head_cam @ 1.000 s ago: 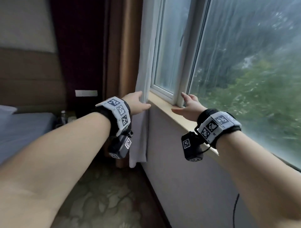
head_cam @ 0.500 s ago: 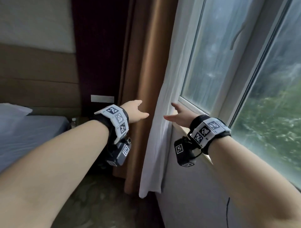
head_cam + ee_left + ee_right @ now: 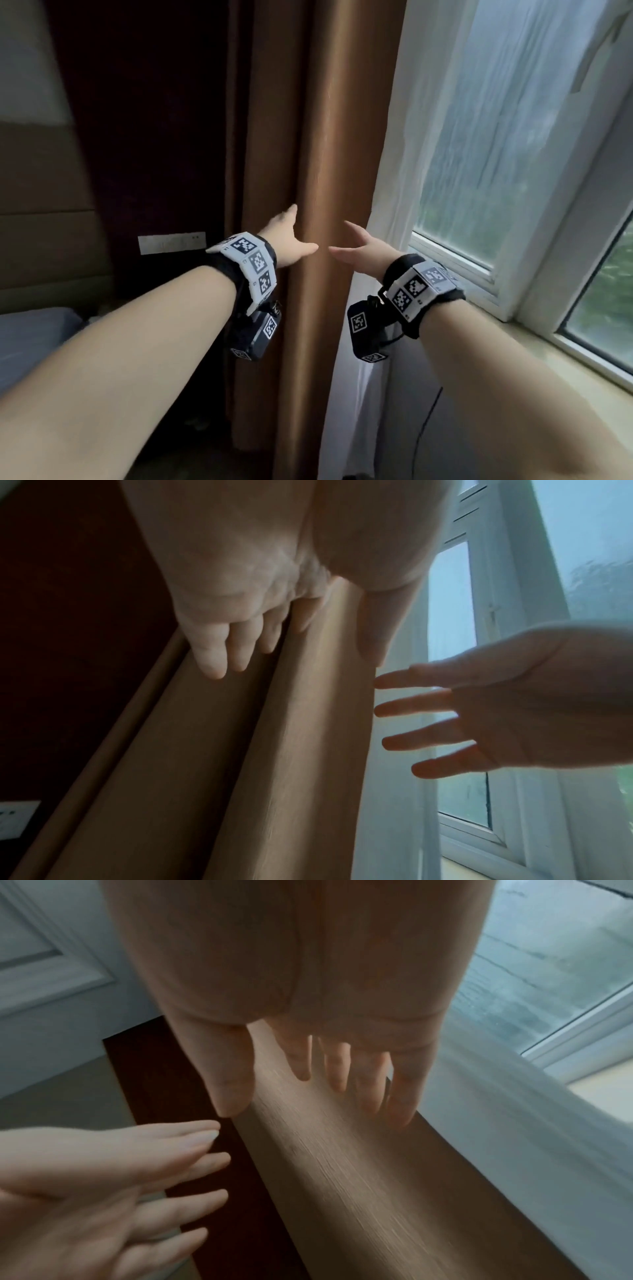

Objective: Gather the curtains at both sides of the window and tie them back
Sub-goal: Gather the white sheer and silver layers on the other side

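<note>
- The brown curtain (image 3: 329, 171) hangs left of the window (image 3: 513, 171); its heavy folds could slip loose if gathered unevenly.
- The sheer curtain (image 3: 404, 154) behind may get left out.
- Left hand (image 3: 287, 240) and right hand (image 3: 363, 250) are spread wide, holding nothing.

Brown curtain (image 3: 329, 144), white sheer (image 3: 421, 137), b/w checker-marked wristbands (image 3: 251, 262), dark maroon wall (image 3: 154, 120).

Heavy curtain (image 3: 325, 171) hangs as the landmark. Sheer curtain (image 3: 411, 154) just right of it, window (image 3: 513, 171) beyond that. Wall plate (image 3: 171, 242) left of the curtain, bed (image 3: 34, 342) further left. Left hand (image 3: 287, 240) at its left fold, right hand (image 3: 366, 251) before its right edge.
</note>
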